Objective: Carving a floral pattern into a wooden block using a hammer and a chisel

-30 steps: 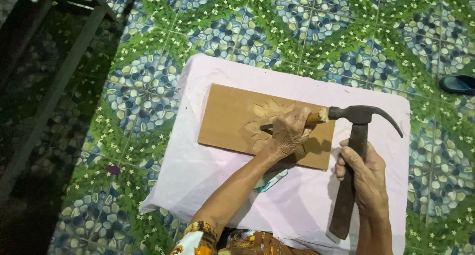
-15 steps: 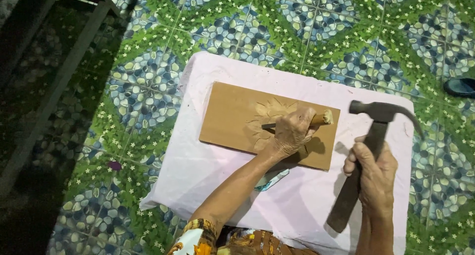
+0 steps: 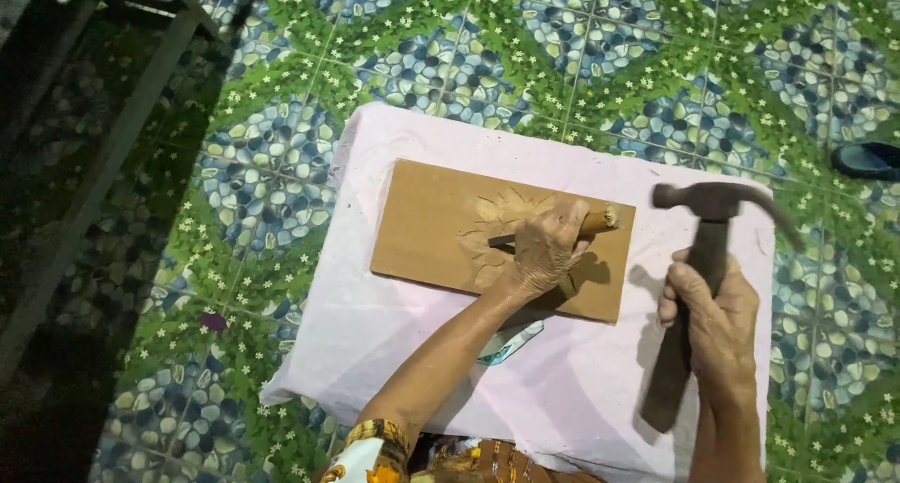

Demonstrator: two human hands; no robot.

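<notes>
A brown wooden board (image 3: 427, 225) with a carved flower lies on a pale pink cloth (image 3: 375, 342). My left hand (image 3: 544, 249) grips a wooden-handled chisel (image 3: 600, 220) laid almost flat, its blade on the carving. My right hand (image 3: 712, 319) holds a dark claw hammer (image 3: 712, 202) by the handle. The hammer head hangs a short way to the right of the chisel's butt end, apart from it.
The cloth covers a low surface above a floor of green and blue patterned tiles (image 3: 450, 52). A dark frame (image 3: 103, 155) runs along the left. A dark sandal (image 3: 867, 159) lies at the right edge. A small bluish scrap (image 3: 511, 342) lies under my left forearm.
The hammer head has swung back to the right, away from the chisel's butt end which it touched one second ago. My left hand and the chisel have stayed in place.
</notes>
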